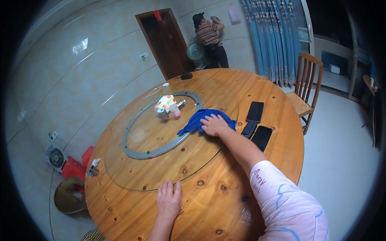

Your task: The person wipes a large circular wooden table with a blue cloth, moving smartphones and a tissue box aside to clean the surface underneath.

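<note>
My right hand [213, 124] lies spread on a blue cloth [196, 120], pressing it on the glass turntable [135, 177] of a round wooden table [211, 192]. Whether its fingers grip the cloth cannot be told. My left hand [169, 197] rests flat at the glass edge nearest me, with nothing in it. Beyond the cloth, near the middle of the turntable, stand a tissue pack [165, 102], a can [162, 114] and a small pink-and-clear cup [174, 111].
Two black phones [255, 111] [262, 138] and a dark folded device [249, 129] lie right of the cloth. A small jar [93, 171] stands at the left rim. A wooden chair [304, 90] is at the right; another person [209, 39] stands by the far wall.
</note>
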A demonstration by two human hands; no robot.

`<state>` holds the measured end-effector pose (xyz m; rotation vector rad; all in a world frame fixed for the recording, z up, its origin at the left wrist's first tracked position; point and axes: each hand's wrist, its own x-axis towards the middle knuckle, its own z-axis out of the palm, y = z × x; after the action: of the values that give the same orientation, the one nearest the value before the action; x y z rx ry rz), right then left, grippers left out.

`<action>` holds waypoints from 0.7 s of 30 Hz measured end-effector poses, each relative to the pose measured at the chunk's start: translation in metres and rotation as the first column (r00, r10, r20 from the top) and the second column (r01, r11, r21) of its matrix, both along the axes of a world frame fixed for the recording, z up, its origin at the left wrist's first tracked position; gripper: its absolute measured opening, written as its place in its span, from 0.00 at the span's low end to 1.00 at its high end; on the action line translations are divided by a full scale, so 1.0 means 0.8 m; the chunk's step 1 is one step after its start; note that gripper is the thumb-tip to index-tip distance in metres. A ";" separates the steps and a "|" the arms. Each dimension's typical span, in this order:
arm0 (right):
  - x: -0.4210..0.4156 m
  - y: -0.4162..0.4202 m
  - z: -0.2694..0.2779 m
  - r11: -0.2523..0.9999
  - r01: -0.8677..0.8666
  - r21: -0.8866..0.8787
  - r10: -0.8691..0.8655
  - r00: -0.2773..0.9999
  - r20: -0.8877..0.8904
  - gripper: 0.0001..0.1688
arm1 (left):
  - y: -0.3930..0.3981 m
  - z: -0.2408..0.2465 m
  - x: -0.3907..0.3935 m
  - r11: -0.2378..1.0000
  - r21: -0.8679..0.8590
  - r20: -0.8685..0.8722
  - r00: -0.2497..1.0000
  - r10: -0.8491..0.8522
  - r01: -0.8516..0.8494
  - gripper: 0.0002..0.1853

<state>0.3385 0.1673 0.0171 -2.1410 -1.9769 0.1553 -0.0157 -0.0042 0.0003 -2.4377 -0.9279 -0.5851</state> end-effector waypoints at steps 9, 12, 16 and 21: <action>-0.184 -0.051 0.006 0.884 -0.466 0.026 0.462 0.881 0.099 0.30 | 0.039 -0.013 -0.045 0.974 0.198 -0.055 0.991 0.125 -0.112 0.05; -0.272 -0.081 0.008 0.754 -0.656 -0.002 0.653 0.751 0.097 0.32 | 0.051 -0.017 -0.073 0.968 0.232 -0.030 0.993 0.110 -0.100 0.03; -0.327 -0.091 0.010 0.674 -0.739 -0.026 0.739 0.674 -0.002 0.32 | 0.066 -0.025 -0.115 0.955 0.237 0.011 0.983 0.182 -0.180 0.04; -0.291 -0.057 0.007 0.704 -0.710 0.002 0.709 0.703 0.056 0.32 | 0.089 -0.026 -0.168 0.949 0.162 0.066 0.963 0.263 -0.270 0.02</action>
<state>0.1059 0.1218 0.0227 -1.2423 -2.7167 0.1965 -0.1499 0.0668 -0.0207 -2.1111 -1.1529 -0.5948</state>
